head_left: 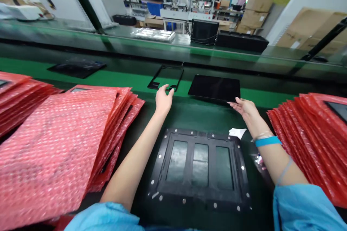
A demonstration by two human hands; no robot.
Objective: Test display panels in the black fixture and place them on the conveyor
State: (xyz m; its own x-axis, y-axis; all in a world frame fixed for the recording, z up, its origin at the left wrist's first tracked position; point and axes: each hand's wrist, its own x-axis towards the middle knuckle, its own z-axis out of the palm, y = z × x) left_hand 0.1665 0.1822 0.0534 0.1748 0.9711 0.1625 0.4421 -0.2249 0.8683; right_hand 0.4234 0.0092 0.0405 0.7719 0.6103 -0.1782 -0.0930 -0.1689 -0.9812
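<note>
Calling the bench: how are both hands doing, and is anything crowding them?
Left hand open by thin black frame. Right hand at near right corner of dark panel, grip unclear. Red bubble-wrap sleeves stacked both sides.

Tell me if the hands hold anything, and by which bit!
The right hand seems to hold the panel by its near right corner. The left hand is at the frame; I can't tell if it grips.

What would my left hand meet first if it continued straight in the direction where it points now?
Most likely the thin black rectangular frame on the green belt. Its near edge lies right by the left hand; whether they already touch is unclear from this view.
</note>
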